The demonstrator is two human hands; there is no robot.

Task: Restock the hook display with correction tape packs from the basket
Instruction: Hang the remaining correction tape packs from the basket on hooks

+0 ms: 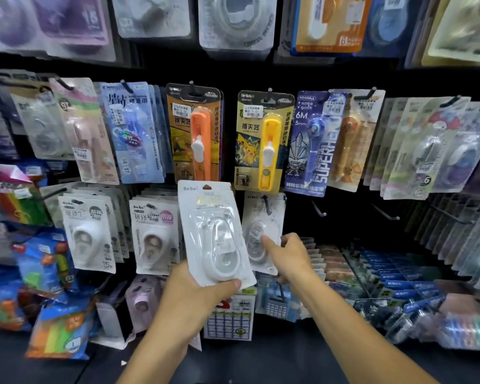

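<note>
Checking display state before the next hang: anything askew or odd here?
Two bare hooks and right of the white BoBo pack on its hook. That pack hangs tilted, right hand touching it. Left hand holds another pack, unhung.

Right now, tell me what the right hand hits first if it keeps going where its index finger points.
Most likely the white correction tape pack hanging on the hook: the right hand points at its blister, fingertip seemingly touching already, though depth is unclear.
</note>
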